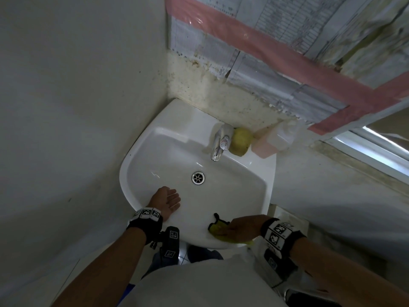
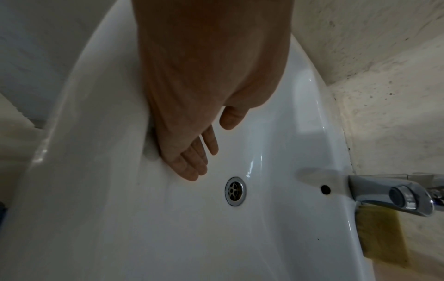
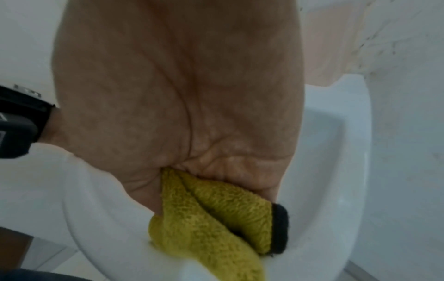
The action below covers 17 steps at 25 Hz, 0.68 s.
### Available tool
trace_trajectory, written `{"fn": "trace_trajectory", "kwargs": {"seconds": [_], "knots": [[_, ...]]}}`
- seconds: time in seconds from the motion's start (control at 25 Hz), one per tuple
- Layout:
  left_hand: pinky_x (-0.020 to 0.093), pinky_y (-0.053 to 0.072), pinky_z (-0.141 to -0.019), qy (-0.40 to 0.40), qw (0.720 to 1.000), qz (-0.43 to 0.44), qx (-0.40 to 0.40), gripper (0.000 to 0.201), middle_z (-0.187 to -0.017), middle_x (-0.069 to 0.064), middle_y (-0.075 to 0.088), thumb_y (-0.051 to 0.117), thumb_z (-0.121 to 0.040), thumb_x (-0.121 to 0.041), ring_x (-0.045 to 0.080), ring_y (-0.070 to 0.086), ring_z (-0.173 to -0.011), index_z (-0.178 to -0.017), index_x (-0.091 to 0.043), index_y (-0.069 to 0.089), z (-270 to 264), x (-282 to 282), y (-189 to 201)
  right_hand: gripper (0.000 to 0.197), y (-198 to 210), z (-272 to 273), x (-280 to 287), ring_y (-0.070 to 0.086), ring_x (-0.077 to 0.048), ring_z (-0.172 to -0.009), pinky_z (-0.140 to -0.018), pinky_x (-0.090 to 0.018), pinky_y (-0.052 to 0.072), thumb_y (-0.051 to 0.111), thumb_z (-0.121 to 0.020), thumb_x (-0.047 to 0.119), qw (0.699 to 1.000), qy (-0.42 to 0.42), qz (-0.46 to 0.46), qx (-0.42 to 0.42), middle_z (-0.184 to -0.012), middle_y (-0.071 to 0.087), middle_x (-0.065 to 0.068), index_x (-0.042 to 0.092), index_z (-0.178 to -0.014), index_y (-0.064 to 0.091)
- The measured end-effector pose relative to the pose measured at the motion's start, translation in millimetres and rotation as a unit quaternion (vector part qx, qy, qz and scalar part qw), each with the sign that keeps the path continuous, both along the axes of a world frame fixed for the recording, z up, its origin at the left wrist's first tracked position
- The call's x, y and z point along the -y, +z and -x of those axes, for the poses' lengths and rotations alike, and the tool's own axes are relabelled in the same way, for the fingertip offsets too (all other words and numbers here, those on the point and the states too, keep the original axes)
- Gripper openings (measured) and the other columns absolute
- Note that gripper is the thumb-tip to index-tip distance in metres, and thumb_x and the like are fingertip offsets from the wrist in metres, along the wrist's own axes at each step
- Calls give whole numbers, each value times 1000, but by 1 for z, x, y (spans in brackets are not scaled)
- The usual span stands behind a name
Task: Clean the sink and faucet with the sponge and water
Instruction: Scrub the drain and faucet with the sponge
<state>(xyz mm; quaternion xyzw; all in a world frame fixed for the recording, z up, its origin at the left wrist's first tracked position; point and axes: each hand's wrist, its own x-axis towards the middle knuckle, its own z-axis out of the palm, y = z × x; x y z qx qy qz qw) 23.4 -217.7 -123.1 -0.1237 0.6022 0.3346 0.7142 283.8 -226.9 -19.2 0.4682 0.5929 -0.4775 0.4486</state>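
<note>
A white sink (image 1: 141, 149) sits in a corner, with a chrome faucet (image 1: 219, 144) at its back rim and a drain (image 1: 198, 177) in the middle. My left hand (image 1: 169, 201) lies open, palm up, against the basin's front-left wall; in the left wrist view its fingers (image 2: 190, 163) point toward the drain (image 2: 235, 191). My right hand (image 1: 241, 227) grips a yellow cloth (image 1: 215, 228) with black trim and presses it on the sink's front rim. The right wrist view shows the cloth (image 3: 216, 218) bunched under my curled fingers. A yellow sponge (image 1: 240, 141) rests beside the faucet.
A pink soap bottle (image 1: 272, 140) stands right of the sponge against the stained back wall. A plain wall hugs the sink on the left. A window ledge (image 1: 365, 156) runs off to the right. No water is running from the faucet (image 2: 394, 195).
</note>
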Motion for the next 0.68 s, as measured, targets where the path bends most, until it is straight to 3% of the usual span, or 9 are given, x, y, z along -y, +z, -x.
{"fn": "trace_trajectory", "kwargs": {"seconds": [0.12,0.2,0.28,0.36,0.44,0.48,0.52,0.6,0.68], "knots": [[44,41,-107,-1,1000,3,2,33,-145,21,52,40,-106,-25,33,53,-129,-120,-3,60,0,-1,0,51,-12,10,4,52,-30,-126,-105,-41,37,38,-106,48,996,47,-81,-13,-135,57,-8,16,-142,54],[44,41,-107,0,1000,6,3,35,-145,21,52,39,-106,-26,32,54,-119,-123,-3,60,0,-1,-3,49,-19,27,8,44,-30,-137,-111,-40,33,41,-108,40,997,39,-60,-43,-149,49,-8,18,-151,45],[44,42,-107,2,1000,7,0,38,-145,21,53,39,-106,-26,31,54,-116,-130,-2,58,1,-2,-3,59,-16,31,6,52,-23,-113,-98,-33,36,36,-102,62,998,-34,13,-42,-119,60,0,21,-140,54],[44,42,-107,1,1000,8,1,36,-144,21,53,40,-106,-25,32,55,-119,-128,-3,57,0,-2,-4,88,-5,19,-1,50,-19,-84,-82,-30,39,29,-81,91,998,-34,50,-28,-83,58,0,18,-112,66],[44,42,-107,5,1000,7,0,40,-144,21,53,40,-106,-25,33,54,-126,-133,-1,56,0,-1,-2,88,0,12,-9,50,-19,-72,-77,-29,40,28,-75,97,999,-2,44,3,-77,57,-4,18,-90,64],[44,42,-106,8,1000,7,-1,42,-144,21,53,40,-106,-25,33,54,-128,-136,0,55,0,-1,-1,79,1,15,-11,51,-19,-74,-80,-30,40,29,-83,91,999,9,51,7,-84,60,-4,21,-96,65],[44,42,-106,8,1000,7,-2,43,-144,21,53,40,-106,-25,33,53,-129,-137,0,55,0,-1,-1,67,-2,21,-12,52,-20,-82,-84,-31,41,29,-95,77,998,5,64,-9,-99,62,-8,22,-116,62],[44,42,-107,3,1000,5,-2,43,-145,21,52,40,-106,-25,34,52,-133,-138,0,54,-1,0,-2,51,-6,39,-8,51,-24,-111,-101,-36,39,26,-110,43,995,1,83,-53,-140,52,-19,13,-151,35],[45,42,-107,7,1000,3,-3,43,-144,21,53,40,-106,-25,34,52,-132,-137,1,54,-1,-1,-2,50,-9,54,-1,38,-29,-143,-117,-38,27,30,-111,33,997,3,24,-68,-160,34,-16,13,-158,29]]}}
